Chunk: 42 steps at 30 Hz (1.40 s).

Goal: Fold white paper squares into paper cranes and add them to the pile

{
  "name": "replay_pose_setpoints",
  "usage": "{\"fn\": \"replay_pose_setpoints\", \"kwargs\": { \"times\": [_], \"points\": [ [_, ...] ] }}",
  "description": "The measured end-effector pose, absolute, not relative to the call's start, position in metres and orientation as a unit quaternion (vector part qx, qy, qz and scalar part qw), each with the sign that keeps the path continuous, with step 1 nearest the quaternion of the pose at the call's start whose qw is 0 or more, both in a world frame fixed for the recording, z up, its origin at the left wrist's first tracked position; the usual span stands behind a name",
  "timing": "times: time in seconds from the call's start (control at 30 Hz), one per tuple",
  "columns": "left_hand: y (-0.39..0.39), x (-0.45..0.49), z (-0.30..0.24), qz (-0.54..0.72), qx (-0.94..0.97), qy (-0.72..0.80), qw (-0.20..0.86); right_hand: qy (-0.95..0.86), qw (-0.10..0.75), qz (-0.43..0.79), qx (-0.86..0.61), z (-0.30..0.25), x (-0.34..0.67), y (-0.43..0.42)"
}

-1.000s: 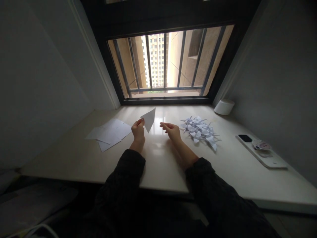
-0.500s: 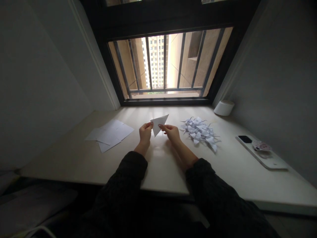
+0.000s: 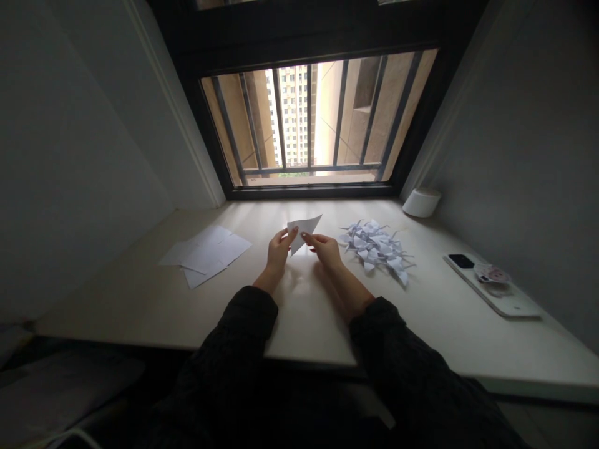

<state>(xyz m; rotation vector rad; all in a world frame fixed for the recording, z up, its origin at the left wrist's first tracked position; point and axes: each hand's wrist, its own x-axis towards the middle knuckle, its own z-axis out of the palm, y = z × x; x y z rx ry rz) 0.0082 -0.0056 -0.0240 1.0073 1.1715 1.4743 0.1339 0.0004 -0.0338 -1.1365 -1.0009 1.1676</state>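
Note:
A folded white paper triangle (image 3: 304, 228) is held just above the pale desk (image 3: 299, 312) in front of the window. My left hand (image 3: 277, 252) pinches its left edge with fingers closed on it. The paper's lower right edge is pinched by my right hand (image 3: 324, 247). Both hands are close together at the middle of the desk, with dark sleeves behind them.
Several loose white paper sheets (image 3: 206, 252) lie to the left. A heap of small folded paper cranes (image 3: 377, 248) lies to the right. A white phone (image 3: 491, 287) with a small trinket lies at the far right, and a white round box (image 3: 422, 202) stands by the barred window (image 3: 311, 118).
My left hand carried the paper triangle rightward and lower, and my right hand met it and took hold. The triangle has turned so its point faces right.

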Motion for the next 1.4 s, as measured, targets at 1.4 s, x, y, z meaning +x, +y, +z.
{"fn": "replay_pose_setpoints", "kwargs": {
  "times": [1.4],
  "points": [
    [-0.007,0.008,-0.031,0.497,0.522,0.487,0.493,-0.378,0.707,0.278,-0.529,-0.029,0.160,0.013]
  ]
}}
